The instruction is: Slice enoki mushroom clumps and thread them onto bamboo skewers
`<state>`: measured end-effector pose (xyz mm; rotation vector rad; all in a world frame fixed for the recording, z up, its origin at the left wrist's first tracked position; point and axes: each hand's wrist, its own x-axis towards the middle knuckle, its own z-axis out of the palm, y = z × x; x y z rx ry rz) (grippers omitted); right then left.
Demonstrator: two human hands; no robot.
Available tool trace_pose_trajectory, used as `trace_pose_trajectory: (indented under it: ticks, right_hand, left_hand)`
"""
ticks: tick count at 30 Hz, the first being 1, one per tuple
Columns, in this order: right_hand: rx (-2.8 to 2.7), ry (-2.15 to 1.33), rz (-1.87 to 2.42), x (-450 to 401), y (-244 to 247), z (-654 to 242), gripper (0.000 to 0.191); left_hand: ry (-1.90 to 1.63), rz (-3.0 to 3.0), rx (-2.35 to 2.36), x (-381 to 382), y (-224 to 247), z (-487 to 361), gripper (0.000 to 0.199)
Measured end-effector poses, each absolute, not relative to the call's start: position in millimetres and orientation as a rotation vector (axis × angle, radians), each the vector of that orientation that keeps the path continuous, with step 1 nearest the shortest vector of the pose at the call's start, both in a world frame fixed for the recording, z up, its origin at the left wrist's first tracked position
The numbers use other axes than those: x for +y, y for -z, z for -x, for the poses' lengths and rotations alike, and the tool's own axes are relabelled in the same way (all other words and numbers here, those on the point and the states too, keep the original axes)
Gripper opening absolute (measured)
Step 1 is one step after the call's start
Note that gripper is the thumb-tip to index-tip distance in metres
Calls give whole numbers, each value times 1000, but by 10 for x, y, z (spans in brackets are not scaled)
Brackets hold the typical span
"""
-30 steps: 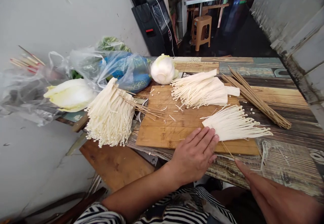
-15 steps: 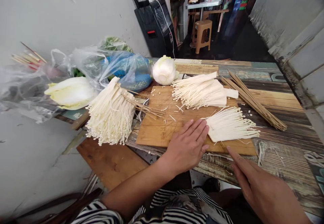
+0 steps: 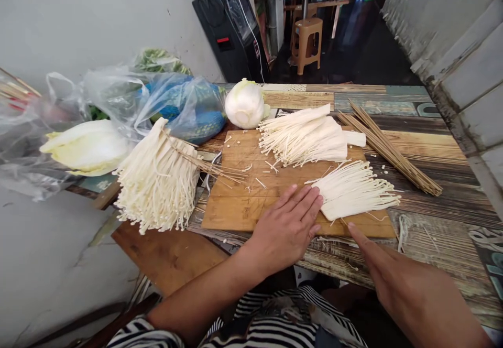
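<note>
A flattened bundle of enoki mushrooms (image 3: 353,191) lies on the wooden cutting board (image 3: 236,201), its caps pointing right. Flat over the base end of this bundle rests my left hand (image 3: 291,222), fingers stretched out and pressing lightly. At the board's front edge my right hand (image 3: 393,264) is closed with the index finger extended along a thin bamboo skewer (image 3: 344,223). Only the skewer's tip end shows, touching or close to the bundle's near edge; the rest is hidden by the hand. More enoki clusters (image 3: 310,136) lie behind on the board.
Skewered enoki (image 3: 157,180) are piled left of the board. Loose bamboo skewers (image 3: 393,149) lie to the right. A cabbage head (image 3: 244,104) stands behind the board; another pale cabbage (image 3: 88,146) and plastic bags (image 3: 188,107) are at left. A stool (image 3: 307,44) stands beyond the table.
The camera view has shifted slightly, so the scene sits a little left and higher. My right hand has moved slightly toward the bundle; my left hand stays on it.
</note>
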<state>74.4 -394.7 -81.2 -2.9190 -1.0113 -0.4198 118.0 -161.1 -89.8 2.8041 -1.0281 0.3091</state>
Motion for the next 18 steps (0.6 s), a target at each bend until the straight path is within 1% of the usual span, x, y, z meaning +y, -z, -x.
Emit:
trace_pose_trajectory:
  ticks: [6,12,18]
  right_hand:
    - [-987,398,2881,-3874,765,-769,67]
    - [-1049,500,2919,-3838,684,-819,46]
    - [-1042,496,2897,-3816,678,-850,42]
  left_hand:
    - [-282,-2791,-1037,-1611,888,-1186,46]
    - [-237,-2792,-1033,-1601,873,-1188,46]
    - [-237,-2774,-1029,-1601,865,-1202,45]
